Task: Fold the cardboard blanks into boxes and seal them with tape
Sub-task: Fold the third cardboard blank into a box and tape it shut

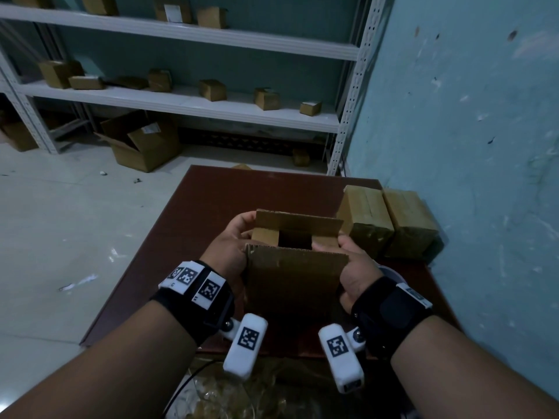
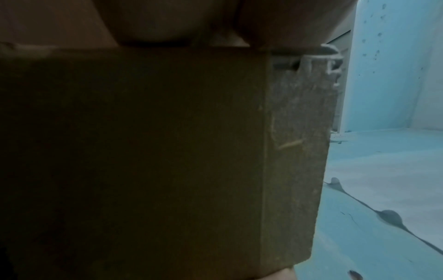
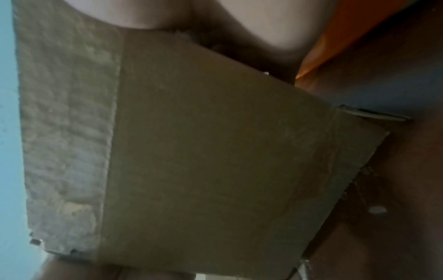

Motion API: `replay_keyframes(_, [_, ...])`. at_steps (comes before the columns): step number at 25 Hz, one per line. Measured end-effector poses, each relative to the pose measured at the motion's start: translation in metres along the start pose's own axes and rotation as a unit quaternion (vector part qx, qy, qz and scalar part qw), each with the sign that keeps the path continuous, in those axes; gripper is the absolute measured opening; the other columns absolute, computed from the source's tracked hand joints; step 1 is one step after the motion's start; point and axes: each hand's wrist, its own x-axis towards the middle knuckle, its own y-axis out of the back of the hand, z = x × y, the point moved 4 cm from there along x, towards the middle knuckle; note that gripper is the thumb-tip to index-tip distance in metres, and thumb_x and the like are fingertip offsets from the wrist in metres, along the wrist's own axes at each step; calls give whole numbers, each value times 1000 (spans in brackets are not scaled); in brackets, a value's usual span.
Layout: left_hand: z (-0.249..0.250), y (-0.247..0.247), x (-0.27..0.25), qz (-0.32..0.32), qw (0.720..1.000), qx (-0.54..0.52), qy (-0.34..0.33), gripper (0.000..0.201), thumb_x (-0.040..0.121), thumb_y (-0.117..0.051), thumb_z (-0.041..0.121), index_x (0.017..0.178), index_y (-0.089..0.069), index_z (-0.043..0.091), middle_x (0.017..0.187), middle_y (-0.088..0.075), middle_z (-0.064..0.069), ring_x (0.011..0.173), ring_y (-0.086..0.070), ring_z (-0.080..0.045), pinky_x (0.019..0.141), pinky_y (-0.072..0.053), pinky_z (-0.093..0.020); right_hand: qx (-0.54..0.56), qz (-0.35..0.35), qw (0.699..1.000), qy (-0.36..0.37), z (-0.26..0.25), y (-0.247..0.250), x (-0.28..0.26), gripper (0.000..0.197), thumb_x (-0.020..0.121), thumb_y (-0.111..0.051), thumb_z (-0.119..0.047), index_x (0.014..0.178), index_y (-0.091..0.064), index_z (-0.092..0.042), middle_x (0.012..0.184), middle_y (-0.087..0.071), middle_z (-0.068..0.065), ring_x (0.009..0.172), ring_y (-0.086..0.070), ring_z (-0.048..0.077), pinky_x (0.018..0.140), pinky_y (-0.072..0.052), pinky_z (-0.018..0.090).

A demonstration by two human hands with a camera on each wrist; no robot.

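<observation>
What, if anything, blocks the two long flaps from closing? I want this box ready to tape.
Nothing visible does. Both short flaps already lie folded in, the left hand and right hand hold the box by its sides, and the near flap and far flap stand free.

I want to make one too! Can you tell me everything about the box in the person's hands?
The cardboard box is plain brown and worn, with rough, frayed edges. It is held above the dark red table, its open end facing up. The two small side flaps are folded in, with a dark gap between them. The far long flap stands up and the near one is not yet shut. The left hand grips its left side and the right hand its right side. No tape shows on this end.
</observation>
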Motion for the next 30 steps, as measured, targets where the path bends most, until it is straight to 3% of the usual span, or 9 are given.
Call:
replay_keyframes(6, [4, -8, -8, -3, 1000, 12, -16, 51, 84, -63, -8, 119, -69, 28, 112, -74, -15, 63, -69, -21, 50, -54, -32, -4, 5, 1000, -1, 0, 0, 8, 90, 85, -81, -10, 160, -34, -29, 139, -61, 22, 98, -76, 38, 77, -64, 54])
replay_keyframes(9, [7, -8, -11, 3, 997, 57, -55, 28, 98, -60, 41, 125, -68, 43, 136, -65, -11, 102, -73, -27, 81, -61, -47, -6, 4, 1000, 1, 1, 0, 7, 83, 89, -79, -13, 159, -37, -26, 138, -63, 21, 92, -78, 35, 69, -64, 46])
replay_keyframes(11, [6, -9, -12, -3, 994, 75, -76, 61, 79, -60, 79, 131, -64, 47, 145, -57, -10, 125, -63, -35, 100, -54, -59, -11, 14, 1000, -6, 2, 1, 9, 81, 90, -79, -15, 159, -37, -28, 136, -64, 20, 93, -77, 37, 71, -64, 46])
replay_keyframes(13, [4, -10, -11, -7, 987, 101, -123, 89, 65, -63, 91, 136, -60, 38, 146, -55, -12, 130, -60, -34, 102, -52, -58, -31, 24, 999, -13, 0, 1, 9, 79, 91, -79, -21, 158, -39, -31, 136, -63, 19, 102, -74, 38, 80, -64, 51])
replay_keyframes(17, [1, -13, -19, 38, 966, 149, -208, 59, 70, -78, 66, 111, -64, 25, 111, -73, -10, 93, -71, -24, 76, -57, -39, -4, 20, 1000, 2, -1, -2, 2, 29, 105, -58, -24, 128, -67, -37, 109, -75, 17, 85, -76, 28, 65, -61, 37])
replay_keyframes(21, [2, -13, -20, 125, 955, 185, -198, 41, 73, -82, 63, 83, -64, 28, 85, -72, 6, 74, -67, -14, 63, -52, -32, 15, 1, 999, 42, 1, -4, -3, 35, 107, -46, -36, 138, -64, -36, 129, -69, 15, 103, -73, 31, 75, -60, 41])
replay_keyframes(24, [4, -11, -17, 159, 945, 211, -193, 30, 82, -80, 46, 73, -59, 26, 95, -77, 12, 80, -70, -4, 67, -51, -29, -22, -18, 998, 48, 2, -3, -4, 65, 88, -47, -79, 140, -60, -41, 134, -68, 9, 116, -69, 32, 95, -58, 54])
replay_keyframes(26, [3, -10, -15, 163, 944, 215, -191, 27, 85, -81, 36, 75, -61, 22, 102, -77, 10, 88, -71, -4, 71, -50, -27, -93, -13, 993, 64, 3, -4, -4, 61, 80, -50, -90, 130, -62, -57, 141, -63, 0, 124, -64, 28, 106, -51, 58])
replay_keyframes(30, [-2, -5, -9, 149, 950, 217, -166, 19, 86, -82, 30, 80, -65, 23, 109, -74, 10, 98, -70, -12, 75, -55, -32, -173, 25, 978, 117, -5, -4, -8, 30, 105, -55, -44, 133, -62, -49, 126, -64, -2, 104, -69, 22, 96, -59, 48])
